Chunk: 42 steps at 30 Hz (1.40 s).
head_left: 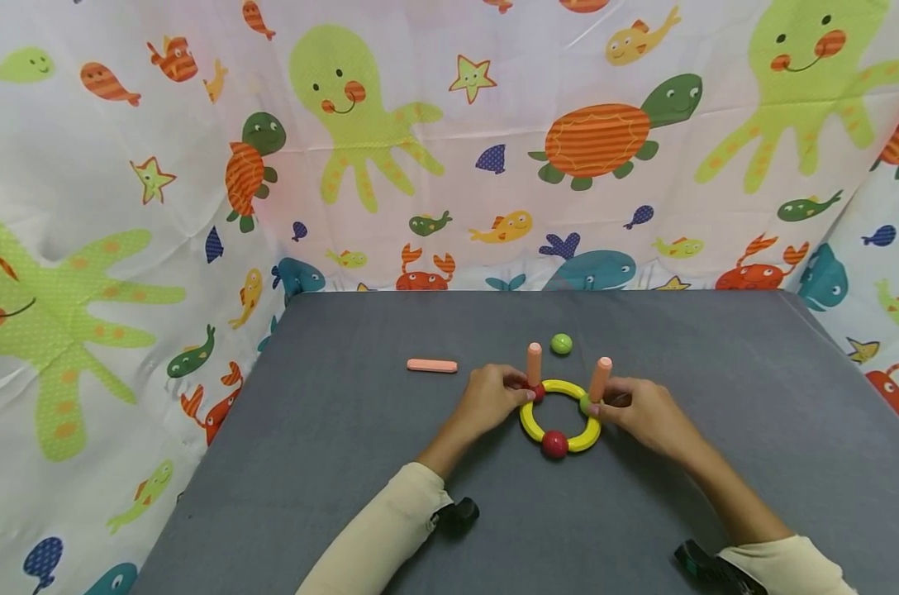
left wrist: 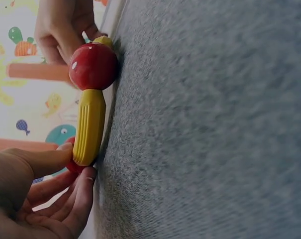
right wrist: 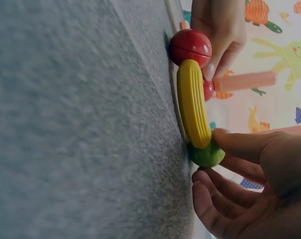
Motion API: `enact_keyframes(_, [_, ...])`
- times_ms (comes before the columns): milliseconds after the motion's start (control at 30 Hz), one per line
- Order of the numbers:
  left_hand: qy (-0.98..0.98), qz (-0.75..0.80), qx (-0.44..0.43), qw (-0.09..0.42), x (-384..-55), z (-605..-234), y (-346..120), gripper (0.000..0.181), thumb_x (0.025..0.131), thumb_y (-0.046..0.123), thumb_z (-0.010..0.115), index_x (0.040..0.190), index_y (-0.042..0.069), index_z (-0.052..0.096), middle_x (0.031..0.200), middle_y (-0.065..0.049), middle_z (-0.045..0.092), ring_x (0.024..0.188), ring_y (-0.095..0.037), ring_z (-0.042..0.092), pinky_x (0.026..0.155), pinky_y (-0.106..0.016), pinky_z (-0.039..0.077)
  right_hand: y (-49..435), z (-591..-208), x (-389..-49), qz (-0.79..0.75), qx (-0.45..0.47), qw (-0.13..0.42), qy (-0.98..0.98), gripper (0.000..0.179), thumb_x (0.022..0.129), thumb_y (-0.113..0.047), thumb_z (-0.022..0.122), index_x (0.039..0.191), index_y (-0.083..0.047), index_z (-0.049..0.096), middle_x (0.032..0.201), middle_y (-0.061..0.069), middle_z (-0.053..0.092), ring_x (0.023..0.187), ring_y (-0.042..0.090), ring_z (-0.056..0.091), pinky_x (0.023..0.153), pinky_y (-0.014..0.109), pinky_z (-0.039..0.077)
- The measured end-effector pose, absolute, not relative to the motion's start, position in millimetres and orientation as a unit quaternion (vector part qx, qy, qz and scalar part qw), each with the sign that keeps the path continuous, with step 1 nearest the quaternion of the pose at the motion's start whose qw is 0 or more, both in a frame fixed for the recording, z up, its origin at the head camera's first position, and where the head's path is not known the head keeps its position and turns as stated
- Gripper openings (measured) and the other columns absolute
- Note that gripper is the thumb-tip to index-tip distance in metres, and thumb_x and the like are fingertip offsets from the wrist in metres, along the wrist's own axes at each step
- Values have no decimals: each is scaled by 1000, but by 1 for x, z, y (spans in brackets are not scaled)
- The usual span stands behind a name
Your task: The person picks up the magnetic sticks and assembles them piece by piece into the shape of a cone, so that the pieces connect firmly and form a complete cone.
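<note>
On the grey table lies a ring of curved yellow pieces [head_left: 563,386], joined by balls. My left hand [head_left: 490,395] pinches the red ball [head_left: 537,393] on the ring's left side, where a peach stick [head_left: 535,364] stands upright. At the right side, my right hand [head_left: 646,413] pinches a green ball [right wrist: 208,155] between thumb and fingers. A second peach stick [head_left: 601,378] rises from that green ball, tilted slightly right. The larger red ball [head_left: 555,445] at the ring's near side is untouched. In the right wrist view, the thumb also touches the end of a ribbed yellow piece [right wrist: 193,104].
Behind the ring rests a loose green ball [head_left: 561,344]. Another peach stick [head_left: 431,365] lies flat to the left of the hands. A curtain [head_left: 449,223] printed with sea animals hangs at the back and sides of the table [head_left: 330,413].
</note>
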<state>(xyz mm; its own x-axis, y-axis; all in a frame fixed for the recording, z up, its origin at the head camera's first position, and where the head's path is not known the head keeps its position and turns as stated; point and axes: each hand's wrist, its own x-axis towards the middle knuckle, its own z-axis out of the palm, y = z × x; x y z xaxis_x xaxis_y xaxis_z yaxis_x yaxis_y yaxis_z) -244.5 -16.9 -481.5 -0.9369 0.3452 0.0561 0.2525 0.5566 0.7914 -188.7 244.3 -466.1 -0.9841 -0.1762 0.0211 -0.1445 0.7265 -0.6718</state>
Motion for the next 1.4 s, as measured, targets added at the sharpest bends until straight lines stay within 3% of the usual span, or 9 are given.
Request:
enact_keyframes(267, [872,450,181,67,-261,-487,-14,23,92,20,85,112,9,82,95,1,80,82,-3,66,74,-19,52,244,-468,-174,-367,-78,29,927,29,95,-23,81,118,-6,75,107,7,78,96,22,73,73,29,56])
enact_keyframes(667, [878,418,205,114,-271,-482,-8,30,95,31,83,120,14,81,110,3,78,93,-7,65,79,-22,54,234,-469,-158,-385,-65,55,919,32,92,-24,84,117,-6,77,102,5,79,89,16,70,67,27,53])
enact_keyframes(1400, [876,408,244,79,-277,-482,1,31,99,27,77,127,13,79,119,1,79,110,-11,72,96,-25,55,220,-475,-153,-413,-89,28,906,24,89,-17,86,112,-12,80,94,0,78,85,13,71,66,25,54])
